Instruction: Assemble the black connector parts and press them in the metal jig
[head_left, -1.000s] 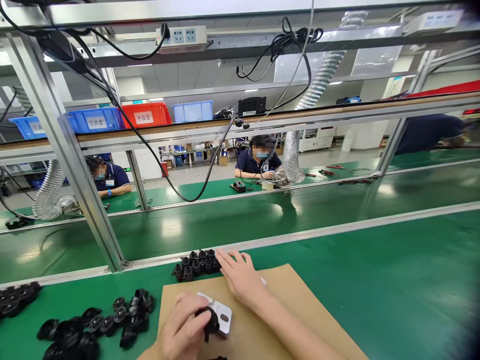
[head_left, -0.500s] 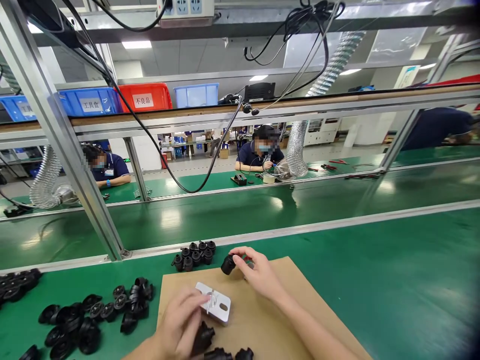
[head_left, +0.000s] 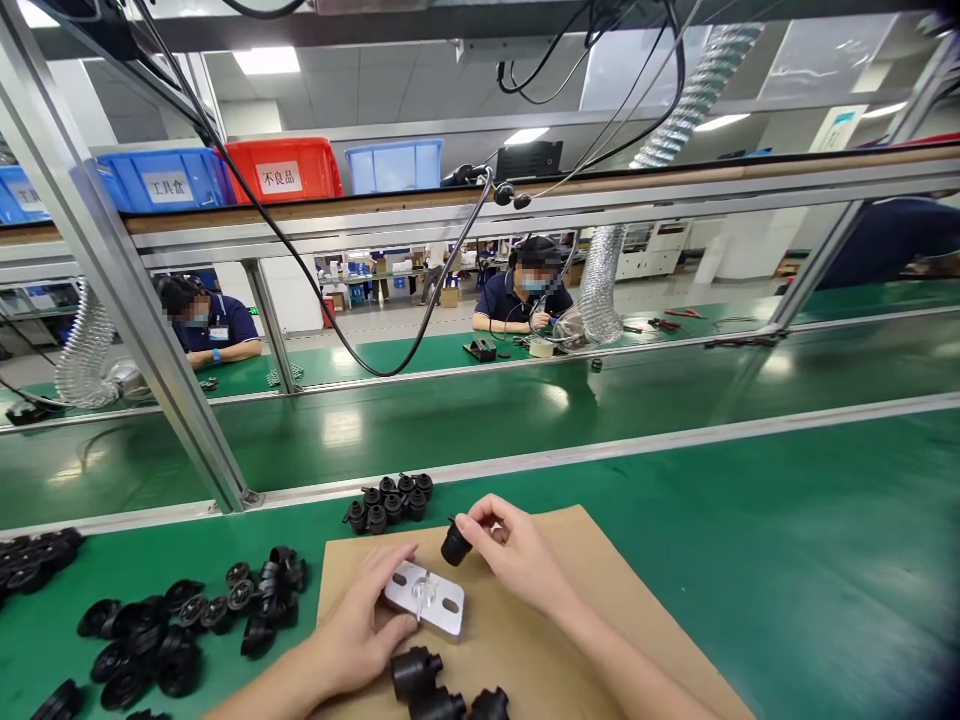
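My right hand (head_left: 517, 550) pinches a small black cylindrical plastic part (head_left: 454, 544) between thumb and fingers, held just above a brown cardboard sheet (head_left: 555, 620). My left hand (head_left: 360, 625) has its thumb and fingers around the left end of a silver metal block (head_left: 427, 598) lying on the cardboard. The block has two slots and a round recess in its middle. Close to my left wrist, several loose black plastic parts (head_left: 416, 672) lie at the cardboard's near edge. A cluster of similar black parts with small side nozzles (head_left: 390, 503) stands behind the cardboard.
Black rounded pieces (head_left: 154, 640) are heaped on the green table (head_left: 787, 540) to the left, with more black parts (head_left: 34, 565) beyond. A metal post (head_left: 165, 370) rises at the left. A black cable (head_left: 330, 345) hangs ahead. Co-workers (head_left: 525, 290) sit across the bench.
My left hand has shifted from fingers over the block's top to thumb and fingers around its left end. The right hand still holds the black part, barely moved. The view has tilted slightly.
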